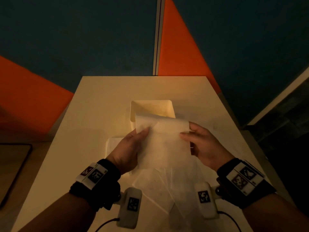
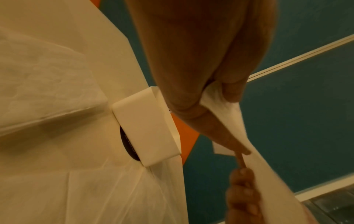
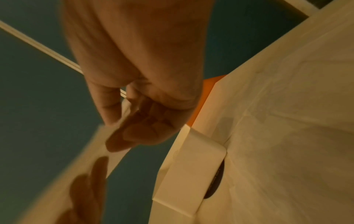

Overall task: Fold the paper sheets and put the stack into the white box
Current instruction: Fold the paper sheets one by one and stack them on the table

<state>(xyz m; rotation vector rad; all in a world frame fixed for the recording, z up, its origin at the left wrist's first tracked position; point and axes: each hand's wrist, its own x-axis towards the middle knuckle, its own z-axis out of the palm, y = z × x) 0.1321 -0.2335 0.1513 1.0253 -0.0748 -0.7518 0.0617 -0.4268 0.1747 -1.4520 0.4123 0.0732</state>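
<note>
Two hands hold one paper sheet (image 1: 163, 141) above the counter (image 1: 93, 101): left hand (image 1: 128, 148) and right hand (image 1: 203, 144) each pinch a side edge. Behind it, toward the far edge, the white box (image 1: 153, 107) stands open; its contents are hidden. More sheets (image 1: 167, 186) lie near the front edge.

From the left wrist, thumb and fingers (image 2: 232, 91) pinch paper beside the box (image 2: 147, 125).

From the right wrist, the fingers (image 3: 134, 133) clamp the blurred sheet (image 3: 57, 178).

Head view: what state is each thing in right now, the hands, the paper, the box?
Left hand: pinches the held sheet's left edge.
Right hand: pinches its right edge.
Held sheet: lifted off the table.
Other sheets: lying loose on the table.
White box: open, beyond the hands.
</note>
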